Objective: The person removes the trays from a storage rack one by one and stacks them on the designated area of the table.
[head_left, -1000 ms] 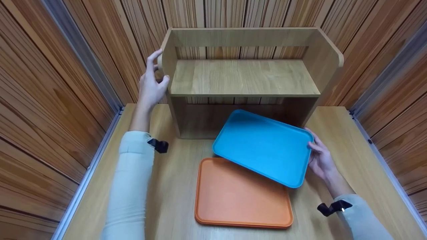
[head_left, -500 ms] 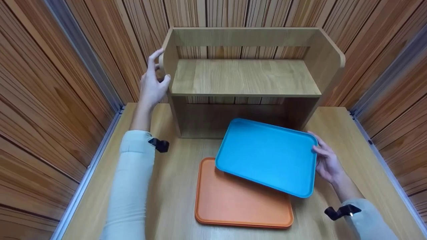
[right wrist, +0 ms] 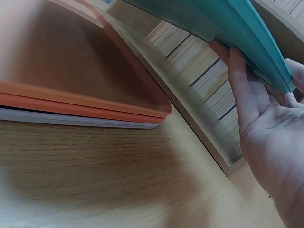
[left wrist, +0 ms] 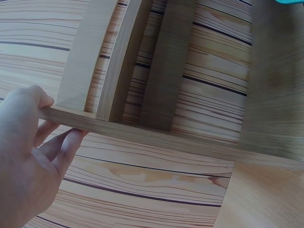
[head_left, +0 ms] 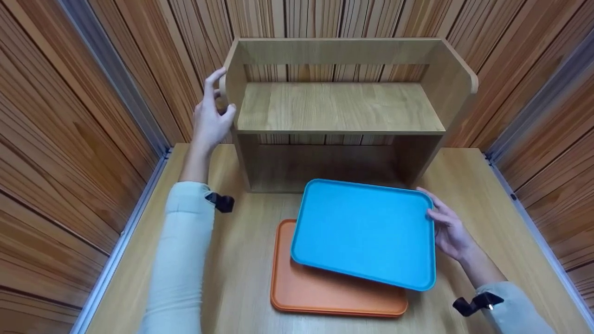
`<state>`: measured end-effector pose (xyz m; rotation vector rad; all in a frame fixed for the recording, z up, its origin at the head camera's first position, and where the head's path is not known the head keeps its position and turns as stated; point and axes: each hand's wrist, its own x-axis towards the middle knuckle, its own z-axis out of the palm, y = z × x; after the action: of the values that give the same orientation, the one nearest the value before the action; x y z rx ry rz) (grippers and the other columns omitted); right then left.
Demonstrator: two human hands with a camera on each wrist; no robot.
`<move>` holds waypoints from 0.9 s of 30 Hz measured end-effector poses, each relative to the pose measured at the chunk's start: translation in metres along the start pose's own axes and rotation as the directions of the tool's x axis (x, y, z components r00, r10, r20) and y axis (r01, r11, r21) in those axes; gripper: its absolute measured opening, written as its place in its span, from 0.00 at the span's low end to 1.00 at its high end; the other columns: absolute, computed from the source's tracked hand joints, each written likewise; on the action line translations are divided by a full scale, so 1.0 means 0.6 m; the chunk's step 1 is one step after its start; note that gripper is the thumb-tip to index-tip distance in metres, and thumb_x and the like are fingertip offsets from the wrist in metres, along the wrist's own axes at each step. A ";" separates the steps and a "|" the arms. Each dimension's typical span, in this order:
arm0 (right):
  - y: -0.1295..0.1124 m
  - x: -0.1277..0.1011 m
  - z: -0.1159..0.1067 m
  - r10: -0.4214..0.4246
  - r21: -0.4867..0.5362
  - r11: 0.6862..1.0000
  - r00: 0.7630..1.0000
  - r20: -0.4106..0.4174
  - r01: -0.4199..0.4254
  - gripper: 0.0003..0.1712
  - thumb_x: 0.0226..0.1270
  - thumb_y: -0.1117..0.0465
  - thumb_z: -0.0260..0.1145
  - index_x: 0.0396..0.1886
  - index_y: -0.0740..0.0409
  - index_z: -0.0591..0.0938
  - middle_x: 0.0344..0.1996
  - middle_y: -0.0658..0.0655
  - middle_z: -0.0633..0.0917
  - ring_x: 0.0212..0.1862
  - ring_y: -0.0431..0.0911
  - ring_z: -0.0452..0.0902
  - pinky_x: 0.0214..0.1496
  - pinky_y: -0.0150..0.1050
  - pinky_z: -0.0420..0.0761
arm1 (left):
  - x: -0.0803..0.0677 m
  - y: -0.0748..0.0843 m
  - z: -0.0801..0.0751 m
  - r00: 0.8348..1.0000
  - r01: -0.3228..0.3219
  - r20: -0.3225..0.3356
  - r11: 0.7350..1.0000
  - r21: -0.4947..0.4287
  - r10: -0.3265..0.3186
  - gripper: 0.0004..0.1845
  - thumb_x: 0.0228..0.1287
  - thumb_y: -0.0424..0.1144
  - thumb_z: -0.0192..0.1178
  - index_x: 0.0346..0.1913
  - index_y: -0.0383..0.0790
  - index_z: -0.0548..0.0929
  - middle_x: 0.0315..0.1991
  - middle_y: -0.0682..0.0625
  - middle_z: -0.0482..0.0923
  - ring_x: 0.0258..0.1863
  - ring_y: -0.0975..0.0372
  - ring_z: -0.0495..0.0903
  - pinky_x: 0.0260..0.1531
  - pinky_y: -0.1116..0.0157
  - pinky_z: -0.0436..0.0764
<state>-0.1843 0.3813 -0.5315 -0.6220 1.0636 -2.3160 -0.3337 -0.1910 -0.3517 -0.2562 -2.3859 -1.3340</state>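
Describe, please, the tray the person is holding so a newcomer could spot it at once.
On the wooden table, before the wooden shelf unit, lies an orange tray. The blue tray hangs above it, gripped by the right hand; it alone is blue and lifted.

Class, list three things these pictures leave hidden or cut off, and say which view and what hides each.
1. Head view: most of the orange tray, under the blue tray.
2. Head view: left hand fingertips, behind the shelf side.
3. Right wrist view: right hand thumb, behind the blue tray's rim.

Pale cream sleeves (head_left: 178, 260), black wrist straps (head_left: 221, 202), bare hands (head_left: 209, 121)
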 end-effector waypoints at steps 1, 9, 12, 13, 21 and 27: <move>0.002 0.000 0.002 0.001 0.004 1.000 1.000 0.007 -0.001 0.38 0.94 0.62 0.23 0.88 0.41 0.68 0.82 0.49 0.79 0.80 0.48 0.80 0.81 0.45 0.82 | 0.000 -0.001 0.000 1.000 -0.001 0.000 1.000 0.000 0.001 0.39 0.83 0.34 0.55 0.88 0.66 0.59 0.82 0.36 0.75 0.73 0.41 0.84 0.60 0.43 0.90; 0.015 0.002 0.005 0.041 0.097 0.994 0.995 0.092 -0.050 0.38 0.93 0.64 0.23 0.89 0.46 0.66 0.83 0.53 0.77 0.82 0.50 0.77 0.83 0.48 0.81 | -0.003 -0.002 -0.002 0.998 -0.063 -0.013 0.998 0.017 0.063 0.38 0.81 0.33 0.55 0.88 0.58 0.60 0.78 0.38 0.80 0.47 0.51 0.87 0.32 0.68 0.75; 0.020 -0.001 0.005 0.063 0.074 0.995 0.994 0.085 -0.070 0.38 0.93 0.65 0.23 0.90 0.45 0.66 0.83 0.53 0.77 0.82 0.50 0.78 0.82 0.48 0.81 | -0.003 0.000 -0.003 0.998 -0.066 -0.012 0.998 0.014 0.066 0.38 0.82 0.33 0.55 0.88 0.58 0.60 0.78 0.38 0.79 0.54 0.51 0.88 0.32 0.70 0.75; 0.022 -0.002 0.006 0.071 0.059 0.995 0.994 0.080 -0.076 0.38 0.93 0.65 0.23 0.90 0.44 0.66 0.82 0.52 0.78 0.82 0.49 0.78 0.82 0.48 0.81 | -0.003 0.000 -0.003 0.998 -0.064 -0.011 0.998 0.014 0.064 0.38 0.82 0.33 0.55 0.88 0.59 0.60 0.79 0.38 0.79 0.53 0.50 0.88 0.31 0.70 0.74; 0.039 -0.011 0.003 0.114 -0.001 0.993 0.992 0.060 -0.115 0.38 0.94 0.64 0.24 0.90 0.40 0.65 0.82 0.49 0.78 0.81 0.46 0.78 0.81 0.45 0.82 | 0.001 0.001 -0.002 0.999 -0.037 -0.005 0.999 0.002 0.037 0.39 0.83 0.33 0.55 0.88 0.63 0.59 0.80 0.38 0.77 0.70 0.47 0.86 0.45 0.60 0.86; 0.051 -0.015 -0.001 0.150 -0.020 0.989 0.988 0.044 -0.149 0.38 0.94 0.64 0.25 0.90 0.38 0.65 0.82 0.47 0.78 0.81 0.46 0.79 0.81 0.46 0.82 | -0.001 0.002 -0.001 1.000 -0.016 0.008 1.000 -0.024 0.016 0.40 0.82 0.33 0.55 0.88 0.64 0.59 0.82 0.37 0.75 0.79 0.43 0.79 0.68 0.38 0.87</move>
<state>-0.1701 0.3700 -0.5578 -0.5776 1.0721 -2.1569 -0.3329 -0.1909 -0.3508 -0.2873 -2.3711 -1.3580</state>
